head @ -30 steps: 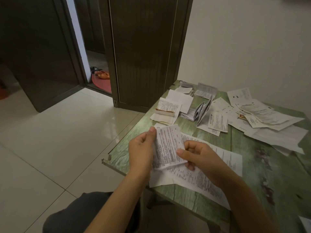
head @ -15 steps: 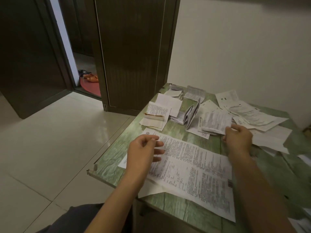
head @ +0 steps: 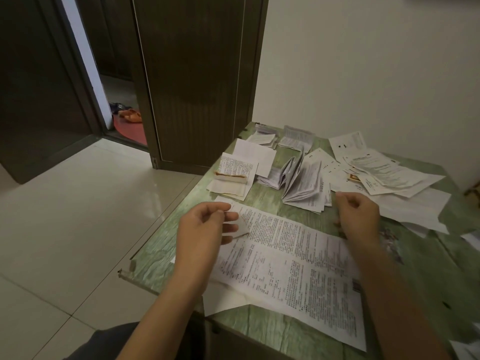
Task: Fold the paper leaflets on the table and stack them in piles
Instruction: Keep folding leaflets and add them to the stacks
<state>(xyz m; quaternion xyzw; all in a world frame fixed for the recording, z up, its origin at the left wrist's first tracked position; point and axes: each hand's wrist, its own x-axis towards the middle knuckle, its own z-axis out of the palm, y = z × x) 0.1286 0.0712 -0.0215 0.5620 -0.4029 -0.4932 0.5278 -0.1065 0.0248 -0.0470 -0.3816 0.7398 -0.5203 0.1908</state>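
Directly below both hands, a long leaflet lies flat on the green tabletop, its long axis running diagonally from far left to near right. The left hand pinches its lifted far-left corner between thumb and fingers; the right hand hovers over the far long edge, fingers loosely curled, apparently holding nothing. The left hand seems better placed to begin the fold.

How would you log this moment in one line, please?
left hand: pinches unfolded leaflet corner | right hand: empty, loosely curled | folded pile: beyond leaflet
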